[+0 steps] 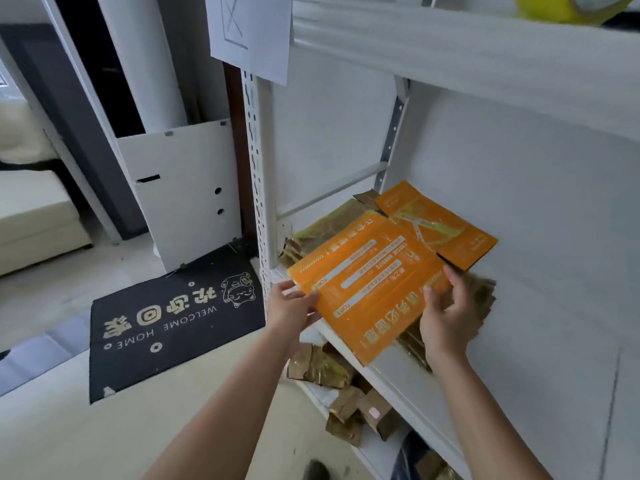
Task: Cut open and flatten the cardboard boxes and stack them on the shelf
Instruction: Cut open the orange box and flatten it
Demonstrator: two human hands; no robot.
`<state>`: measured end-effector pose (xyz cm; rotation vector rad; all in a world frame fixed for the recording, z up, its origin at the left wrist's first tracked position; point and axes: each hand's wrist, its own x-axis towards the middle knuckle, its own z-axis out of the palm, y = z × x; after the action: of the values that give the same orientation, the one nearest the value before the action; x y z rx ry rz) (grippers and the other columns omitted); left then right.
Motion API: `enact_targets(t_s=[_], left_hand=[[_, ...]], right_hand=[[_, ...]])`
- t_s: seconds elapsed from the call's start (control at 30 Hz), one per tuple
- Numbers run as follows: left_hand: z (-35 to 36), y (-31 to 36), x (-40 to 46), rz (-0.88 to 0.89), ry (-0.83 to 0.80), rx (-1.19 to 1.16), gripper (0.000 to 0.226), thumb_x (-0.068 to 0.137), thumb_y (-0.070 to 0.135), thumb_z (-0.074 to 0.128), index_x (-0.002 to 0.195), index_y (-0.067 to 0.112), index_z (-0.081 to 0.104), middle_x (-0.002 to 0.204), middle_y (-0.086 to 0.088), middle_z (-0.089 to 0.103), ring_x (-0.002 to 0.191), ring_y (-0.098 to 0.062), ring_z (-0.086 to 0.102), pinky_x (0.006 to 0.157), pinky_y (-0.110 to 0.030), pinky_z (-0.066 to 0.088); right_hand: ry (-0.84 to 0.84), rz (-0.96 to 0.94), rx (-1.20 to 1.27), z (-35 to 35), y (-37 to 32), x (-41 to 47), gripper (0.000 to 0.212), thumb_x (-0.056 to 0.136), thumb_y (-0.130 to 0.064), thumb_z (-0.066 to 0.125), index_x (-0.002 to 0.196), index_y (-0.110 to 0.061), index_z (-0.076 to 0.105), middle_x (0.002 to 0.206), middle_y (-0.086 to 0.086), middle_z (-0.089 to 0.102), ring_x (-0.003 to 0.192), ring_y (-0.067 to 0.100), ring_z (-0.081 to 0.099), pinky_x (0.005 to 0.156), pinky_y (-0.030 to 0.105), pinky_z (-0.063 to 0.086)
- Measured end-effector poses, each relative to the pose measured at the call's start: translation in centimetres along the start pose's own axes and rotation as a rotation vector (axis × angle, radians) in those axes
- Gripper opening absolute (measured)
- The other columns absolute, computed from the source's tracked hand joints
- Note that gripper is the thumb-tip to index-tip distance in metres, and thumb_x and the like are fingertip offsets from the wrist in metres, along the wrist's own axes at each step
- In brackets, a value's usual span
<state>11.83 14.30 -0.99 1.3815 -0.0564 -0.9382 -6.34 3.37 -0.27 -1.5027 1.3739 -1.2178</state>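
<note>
Though creased, flat orange cardboard

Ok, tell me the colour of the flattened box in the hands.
Orange with pale printed lettering, on the flattened box; head view.

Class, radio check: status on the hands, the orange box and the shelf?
Both hands, left and right, grip flattened orange box. Box half on shelf, overhanging. Brown cardboard underneath.
</note>
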Motion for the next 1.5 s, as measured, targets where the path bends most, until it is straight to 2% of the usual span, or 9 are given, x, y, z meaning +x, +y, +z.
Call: enact_targets(t_s=[0.07, 0.27, 0.47, 0.6, 0.73, 0.83, 0.93, 1.07, 1.5], left_hand=[[1.6, 1.0, 2.9, 0.069, 0.011, 0.028, 0.05, 0.09, -0.001, 0.065, 0.124, 0.021, 0.036, 0.103, -0.009, 0.063, 0.088, -0.024, 0.069, 0.069, -0.035, 0.06], [5.1, 4.5, 11.8, 0.214, -0.035, 0.395, 0.063, 0.086, 0.014, 0.074, 0.134, 0.022, 0.035, 0.114, -0.003, 0.061, 0.089, -0.018, 0.068, 0.074, -0.036, 0.06], [4.9, 4.1, 17.4, 0.187, -0.014, 0.898, 0.064, 0.085, 0.035, 0.072, 0.134, 0.018, 0.035, 0.131, -0.014, 0.044, 0.111, -0.031, 0.053, 0.091, -0.041, 0.049], [4.5, 3.5, 18.9, 0.445, 0.054, 1.388, 0.062, 0.081, 0.051, 0.072, 0.129, 0.028, 0.041, 0.137, -0.01, 0.026, 0.123, -0.032, 0.034, 0.099, -0.041, 0.039], [4.4, 3.2, 20.7, 0.655, -0.283, 1.515, 0.075, 0.088, 0.048, 0.064, 0.147, 0.049, 0.017, 0.159, 0.004, -0.005, 0.148, -0.032, -0.006, 0.119, -0.052, 0.002], [4.4, 3.4, 22.7, 0.596, -0.498, 1.658, 0.081, 0.091, 0.053, 0.057, 0.15, 0.052, 0.002, 0.162, 0.006, -0.019, 0.147, -0.026, -0.025, 0.111, -0.045, -0.019], [4.1, 3.3, 24.1, 0.488, -0.624, 1.754, 0.081, 0.091, 0.057, 0.055, 0.149, 0.055, -0.002, 0.161, 0.004, -0.023, 0.147, -0.025, -0.024, 0.116, -0.046, -0.011], [3.9, 3.7, 24.9, 0.488, -0.761, 1.779, 0.077, 0.093, 0.058, 0.05, 0.152, 0.05, 0.001, 0.162, -0.001, -0.023, 0.147, -0.028, -0.023, 0.12, -0.046, -0.005], [5.6, 4.9, 21.2, 0.591, -0.627, 1.709, 0.06, 0.099, 0.025, 0.053, 0.15, 0.035, 0.021, 0.164, -0.011, -0.004, 0.15, -0.038, -0.008, 0.118, -0.053, 0.018]], right_hand=[[0.027, -0.001, -0.025, 2.5, 0.1, 2.8, 0.044, 0.1, -0.009, 0.055, 0.142, -0.019, 0.049, 0.125, -0.003, 0.051, 0.093, -0.024, 0.043, 0.053, -0.004, 0.036], [-0.108, 0.157, -0.063, 10.6, 0.2, 11.4, 0.049, 0.102, -0.012, 0.051, 0.148, -0.021, 0.039, 0.153, 0.008, 0.04, 0.137, 0.029, 0.043, 0.103, 0.042, 0.045], [-0.292, 0.277, -0.455, 15.6, 1.2, 14.9, 0.058, 0.101, -0.009, 0.051, 0.154, -0.012, 0.028, 0.157, 0.01, 0.034, 0.141, 0.03, 0.038, 0.103, 0.04, 0.044], [-0.306, 0.235, -0.698, 17.2, 1.2, 15.1, 0.061, 0.095, 0.004, 0.054, 0.15, -0.006, 0.031, 0.148, 0.017, 0.041, 0.131, 0.03, 0.048, 0.098, 0.042, 0.051], [-0.225, 0.164, -1.016, 18.1, 0.9, 13.6, 0.051, 0.092, 0.01, 0.052, 0.139, -0.007, 0.044, 0.16, 0.021, 0.008, 0.143, 0.04, 0.023, 0.107, 0.045, 0.044], [-0.345, -0.062, -1.099, 18.8, 1.1, 12.6, 0.05, 0.101, -0.021, 0.051, 0.149, -0.019, 0.035, 0.165, 0.009, -0.001, 0.15, 0.04, 0.004, 0.12, 0.055, 0.022], [-0.732, 0.002, -1.139, 19.0, 1.9, 12.3, 0.08, 0.098, -0.053, 0.048, 0.158, -0.031, 0.0, 0.164, 0.001, -0.02, 0.15, 0.035, -0.015, 0.12, 0.057, -0.002], [-0.94, 0.202, -1.192, 19.2, 2.3, 13.8, 0.109, 0.087, -0.056, 0.065, 0.154, -0.034, -0.018, 0.158, -0.001, -0.034, 0.147, 0.033, -0.025, 0.119, 0.056, -0.005], [-0.679, -0.036, -1.19, 17.4, 1.4, 10.7, 0.079, 0.096, -0.064, 0.038, 0.156, -0.037, -0.005, 0.163, -0.005, -0.019, 0.151, 0.02, -0.017, 0.121, 0.052, -0.009]])
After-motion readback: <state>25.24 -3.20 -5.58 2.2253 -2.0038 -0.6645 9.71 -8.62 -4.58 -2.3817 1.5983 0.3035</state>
